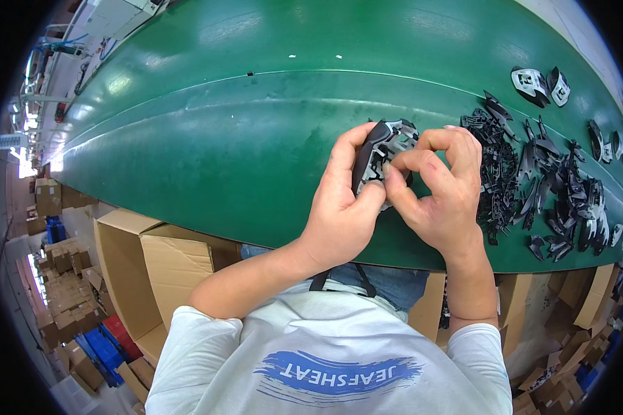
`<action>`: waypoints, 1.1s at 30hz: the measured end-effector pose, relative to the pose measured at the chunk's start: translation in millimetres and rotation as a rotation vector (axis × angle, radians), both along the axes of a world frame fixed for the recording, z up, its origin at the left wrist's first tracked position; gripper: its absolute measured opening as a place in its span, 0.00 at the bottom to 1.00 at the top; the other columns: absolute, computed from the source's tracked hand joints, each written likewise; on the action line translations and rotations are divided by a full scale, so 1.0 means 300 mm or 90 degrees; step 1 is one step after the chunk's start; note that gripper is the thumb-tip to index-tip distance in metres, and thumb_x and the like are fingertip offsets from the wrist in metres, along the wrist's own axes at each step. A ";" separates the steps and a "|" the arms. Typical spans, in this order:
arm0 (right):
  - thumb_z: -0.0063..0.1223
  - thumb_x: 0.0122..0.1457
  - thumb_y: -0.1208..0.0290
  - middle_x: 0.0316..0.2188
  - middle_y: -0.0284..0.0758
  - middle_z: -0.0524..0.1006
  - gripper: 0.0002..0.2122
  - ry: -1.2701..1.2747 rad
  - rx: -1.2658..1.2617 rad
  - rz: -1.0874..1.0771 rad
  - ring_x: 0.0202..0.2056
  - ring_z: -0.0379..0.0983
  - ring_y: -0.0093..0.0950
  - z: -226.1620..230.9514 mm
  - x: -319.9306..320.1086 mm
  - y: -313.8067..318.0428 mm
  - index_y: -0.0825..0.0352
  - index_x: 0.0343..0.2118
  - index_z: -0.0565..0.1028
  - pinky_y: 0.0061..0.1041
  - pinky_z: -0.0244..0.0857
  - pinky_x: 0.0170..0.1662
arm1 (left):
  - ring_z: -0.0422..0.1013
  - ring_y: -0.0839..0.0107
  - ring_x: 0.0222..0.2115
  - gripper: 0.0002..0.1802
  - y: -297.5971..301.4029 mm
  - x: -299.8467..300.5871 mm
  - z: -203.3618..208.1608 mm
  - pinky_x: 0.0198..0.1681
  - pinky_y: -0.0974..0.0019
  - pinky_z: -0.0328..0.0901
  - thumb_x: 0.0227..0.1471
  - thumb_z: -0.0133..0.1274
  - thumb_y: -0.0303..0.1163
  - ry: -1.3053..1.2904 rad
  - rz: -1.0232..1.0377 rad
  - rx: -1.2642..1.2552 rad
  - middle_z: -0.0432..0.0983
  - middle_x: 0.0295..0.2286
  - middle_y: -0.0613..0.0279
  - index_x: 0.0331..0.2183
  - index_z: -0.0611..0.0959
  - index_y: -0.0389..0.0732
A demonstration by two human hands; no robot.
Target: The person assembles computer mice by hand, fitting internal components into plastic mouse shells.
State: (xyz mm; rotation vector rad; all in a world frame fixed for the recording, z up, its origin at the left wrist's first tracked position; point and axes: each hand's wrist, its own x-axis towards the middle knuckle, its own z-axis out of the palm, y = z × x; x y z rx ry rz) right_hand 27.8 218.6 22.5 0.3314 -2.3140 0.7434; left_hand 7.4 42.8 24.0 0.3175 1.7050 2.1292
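Note:
My left hand (344, 200) grips a black and grey plastic shell (370, 153), shaped like a computer mouse housing, above the green table. Its open inner side, with ribs and cut-outs, faces my right hand. The fingers of my right hand (441, 183) are closed, thumb and forefinger pinched together at the shell's inside. Any small part between those fingertips is hidden. Beside my right hand lies a heap of small black plastic parts (495, 166).
More black curved pieces (557, 183) and grey-and-black shells (531, 84) lie on the green table (187, 159) to the right. An open cardboard box (128, 277) stands below the table's near edge at left. Stacked cartons (69, 256) and blue crates (107, 353) are farther left.

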 end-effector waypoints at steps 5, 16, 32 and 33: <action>0.73 0.46 0.75 0.40 0.35 0.76 0.13 -0.061 -0.071 0.017 0.40 0.75 0.37 0.000 0.013 -0.006 0.61 0.36 0.82 0.40 0.69 0.49 | 0.72 0.67 0.57 0.37 0.005 -0.003 0.027 0.62 0.60 0.68 0.56 0.44 0.14 -0.099 0.025 0.059 0.73 0.57 0.56 0.67 0.65 0.37; 0.60 0.54 0.83 0.58 0.42 0.71 0.38 -0.314 -0.539 0.158 0.49 0.80 0.29 -0.027 0.036 -0.049 0.66 0.70 0.62 0.28 0.78 0.44 | 0.73 0.68 0.57 0.36 -0.023 -0.021 0.041 0.62 0.61 0.67 0.58 0.43 0.17 0.001 0.003 -0.006 0.74 0.57 0.55 0.68 0.65 0.36; 0.58 0.55 0.83 0.60 0.39 0.75 0.36 -0.282 -0.471 0.148 0.45 0.78 0.25 -0.030 0.041 -0.076 0.63 0.70 0.67 0.26 0.74 0.45 | 0.71 0.60 0.57 0.38 -0.049 0.007 -0.041 0.64 0.58 0.65 0.58 0.40 0.14 0.294 0.016 -0.203 0.69 0.59 0.44 0.70 0.57 0.32; 0.58 0.55 0.83 0.60 0.39 0.75 0.36 -0.288 -0.457 0.139 0.45 0.77 0.25 -0.028 0.041 -0.074 0.63 0.70 0.67 0.25 0.74 0.44 | 0.71 0.60 0.57 0.38 -0.049 0.006 -0.047 0.64 0.58 0.65 0.58 0.40 0.14 0.291 0.015 -0.205 0.69 0.59 0.44 0.70 0.57 0.32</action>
